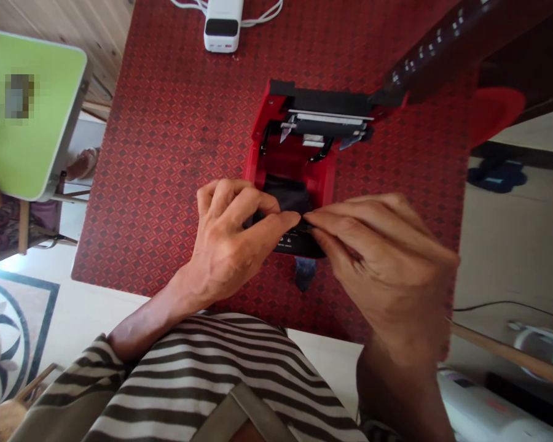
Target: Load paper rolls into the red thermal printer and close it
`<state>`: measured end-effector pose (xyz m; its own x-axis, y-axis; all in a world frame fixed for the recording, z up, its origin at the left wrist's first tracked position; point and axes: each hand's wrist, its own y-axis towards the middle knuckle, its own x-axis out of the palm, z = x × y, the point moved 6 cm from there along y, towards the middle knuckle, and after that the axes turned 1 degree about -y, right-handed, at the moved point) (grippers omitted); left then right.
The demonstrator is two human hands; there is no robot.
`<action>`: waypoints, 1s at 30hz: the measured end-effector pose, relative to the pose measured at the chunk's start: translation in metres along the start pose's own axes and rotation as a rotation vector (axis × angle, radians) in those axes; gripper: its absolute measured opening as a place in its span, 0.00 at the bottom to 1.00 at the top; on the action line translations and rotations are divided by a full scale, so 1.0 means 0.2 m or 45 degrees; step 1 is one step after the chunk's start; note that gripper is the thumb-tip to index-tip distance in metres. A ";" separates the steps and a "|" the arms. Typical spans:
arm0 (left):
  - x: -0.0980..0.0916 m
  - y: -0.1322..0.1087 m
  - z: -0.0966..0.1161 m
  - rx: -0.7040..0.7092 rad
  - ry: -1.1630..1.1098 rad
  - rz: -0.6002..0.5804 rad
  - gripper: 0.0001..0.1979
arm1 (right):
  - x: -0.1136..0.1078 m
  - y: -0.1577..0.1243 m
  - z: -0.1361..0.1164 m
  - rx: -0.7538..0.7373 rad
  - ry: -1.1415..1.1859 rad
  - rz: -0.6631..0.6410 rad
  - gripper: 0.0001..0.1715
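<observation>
Black fabric sits lengthwise in the open red plastic housing, straight ahead of the person; the right hand pinches its near edge between thumb and forefinger, the left hand curled just beside it

**Our red housing, opened up on the mat**

We see a red-and-black plastic housing lying on a patterned red mat. At its far end sits a black section carrying a metal bar. A limp black sheet fills the red cavity, meeting a black front panel with small white print.
</observation>
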<state>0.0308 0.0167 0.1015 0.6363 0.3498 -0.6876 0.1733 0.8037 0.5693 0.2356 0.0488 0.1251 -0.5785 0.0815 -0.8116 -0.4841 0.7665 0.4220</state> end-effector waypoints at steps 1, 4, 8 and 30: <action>-0.01 -0.01 0.01 0.028 -0.011 0.018 0.12 | 0.00 -0.02 0.00 -0.001 -0.001 0.007 0.23; -0.02 -0.02 0.02 0.081 -0.019 0.050 0.11 | 0.00 -0.06 0.00 0.046 0.031 -0.030 0.28; -0.01 -0.03 0.01 0.090 0.020 0.005 0.13 | -0.08 -0.05 -0.01 0.032 0.035 0.009 0.36; -0.04 -0.07 0.08 0.188 0.139 0.035 0.11 | -0.09 0.00 0.02 0.063 0.020 0.240 0.27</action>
<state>0.0364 -0.0046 0.1069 0.5584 0.4271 -0.7111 0.2706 0.7165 0.6429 0.2501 0.0498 0.1382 -0.6662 0.2167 -0.7136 -0.3339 0.7689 0.5452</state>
